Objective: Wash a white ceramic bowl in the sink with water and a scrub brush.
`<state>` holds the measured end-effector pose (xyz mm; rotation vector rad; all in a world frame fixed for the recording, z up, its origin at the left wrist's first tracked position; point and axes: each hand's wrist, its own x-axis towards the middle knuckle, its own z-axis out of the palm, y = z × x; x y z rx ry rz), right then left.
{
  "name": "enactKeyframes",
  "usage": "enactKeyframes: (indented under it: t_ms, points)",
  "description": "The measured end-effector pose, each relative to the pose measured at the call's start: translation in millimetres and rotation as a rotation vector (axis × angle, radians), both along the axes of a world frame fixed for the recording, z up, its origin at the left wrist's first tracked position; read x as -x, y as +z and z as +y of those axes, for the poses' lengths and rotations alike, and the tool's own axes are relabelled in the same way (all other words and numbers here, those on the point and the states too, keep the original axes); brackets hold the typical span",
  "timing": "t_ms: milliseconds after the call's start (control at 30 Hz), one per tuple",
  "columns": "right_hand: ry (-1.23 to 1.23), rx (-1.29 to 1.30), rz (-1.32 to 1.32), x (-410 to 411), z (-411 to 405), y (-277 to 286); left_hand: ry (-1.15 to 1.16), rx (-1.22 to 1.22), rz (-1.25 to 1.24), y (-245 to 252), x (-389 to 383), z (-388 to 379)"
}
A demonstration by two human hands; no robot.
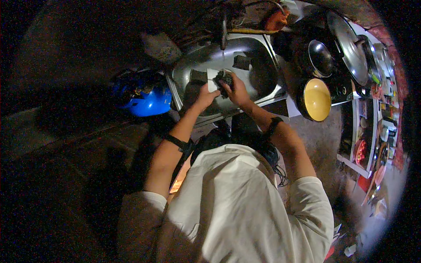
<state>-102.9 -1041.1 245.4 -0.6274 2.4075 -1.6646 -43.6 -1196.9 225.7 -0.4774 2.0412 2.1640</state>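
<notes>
Over the stainless steel sink point(263, 87), my left hand point(207, 98) holds a small white piece point(211, 80), its exact kind unclear. My right hand point(238, 91) grips a dark, rough-textured scrubber point(225, 80), pressed up against the white piece. A faucet point(224, 34) points down into the basin just beyond my hands, and a thin stream seems to fall from it. Inside the basin, a dark squarish object point(242, 62) lies right of the faucet. Another dark squarish patch point(198, 76) shows left of my hands; I cannot tell whether it is an object or a shadow.
Left of the sink stands a blue plastic-looking container or bag point(146, 100). To the right are a yellow-lined bowl point(316, 100), a dark metal bowl point(320, 58) and a large metal lid point(348, 49). Farther right, a shelf point(355, 166) holds several items. The left side is very dark.
</notes>
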Motion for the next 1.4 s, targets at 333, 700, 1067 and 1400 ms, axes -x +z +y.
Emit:
enactKeyframes:
  t_ms: [333, 700, 1067, 1400]
  points:
    - [-0.096, -0.191, -0.072, 56.7, -20.2, -5.9, -0.27, 0.317, 0.096, -7.5, 2.0, 7.2]
    - [-0.099, -0.148, 0.149, 37.7, -22.3, -2.6, -0.28, 0.27, -0.008, 11.2, 18.8, 10.0]
    - [-0.079, -0.108, -0.169, 15.7, -18.0, 17.3, -0.126, 0.263, -0.016, 17.6, 12.3, 10.9]
    - [0.179, -0.41, -0.009, 77.7, 19.6, -43.5, -0.099, -0.124, -0.073, 44.0, 19.9, 15.1]
